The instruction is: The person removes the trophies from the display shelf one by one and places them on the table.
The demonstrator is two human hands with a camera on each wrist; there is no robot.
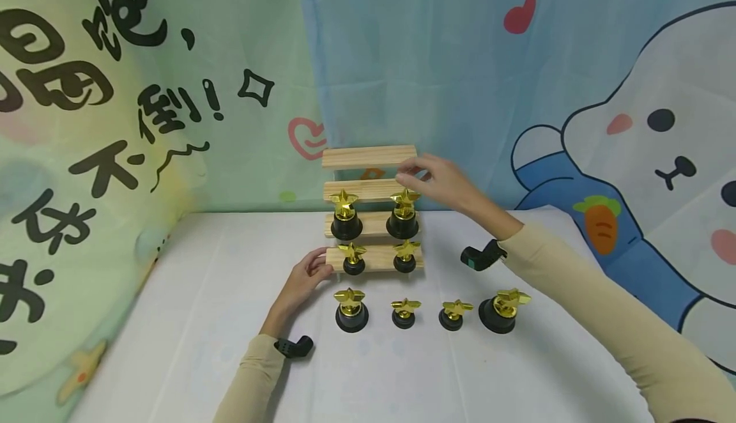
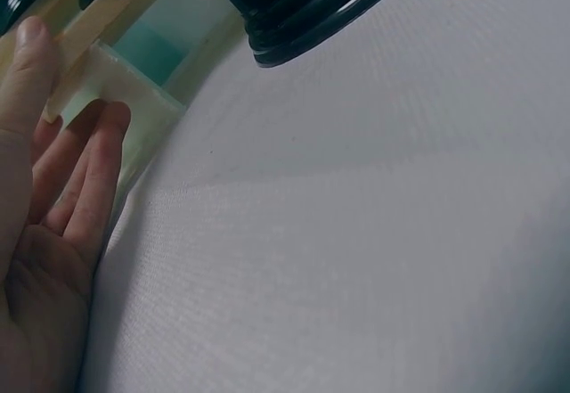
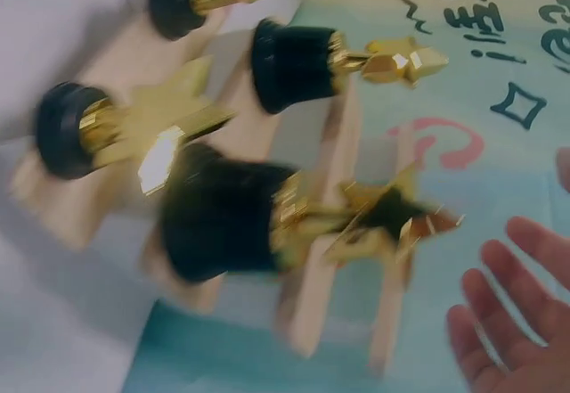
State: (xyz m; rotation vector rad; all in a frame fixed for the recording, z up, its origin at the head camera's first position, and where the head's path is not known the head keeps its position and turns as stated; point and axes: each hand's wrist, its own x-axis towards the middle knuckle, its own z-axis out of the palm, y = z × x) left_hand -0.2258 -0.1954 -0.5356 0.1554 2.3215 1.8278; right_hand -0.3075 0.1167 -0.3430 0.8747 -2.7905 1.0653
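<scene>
A stepped wooden rack (image 1: pixel 370 157) stands at the back of the table. Its lowest board carries two small gold star trophies, left (image 1: pixel 352 258) and right (image 1: pixel 405 257). On the board above stand two larger ones, left (image 1: pixel 345 215) and right (image 1: pixel 404 214), all with black bases. My left hand (image 1: pixel 303 282) holds the left end of the lowest board, thumb on one side and fingers (image 2: pixel 107 135) on the other. Just above the upper right trophy hovers my right hand (image 1: pixel 434 179), its fingers (image 3: pixel 503 308) loosely bent, apart from the trophy and holding nothing.
On the white tablecloth (image 1: pixel 402 378), before the rack, several more trophies form a row: a large one (image 1: pixel 351 311) at left, two small ones (image 1: pixel 404 313) between, and a large one (image 1: pixel 501 311) at right. A printed curtain (image 1: pixel 448 59) hangs behind.
</scene>
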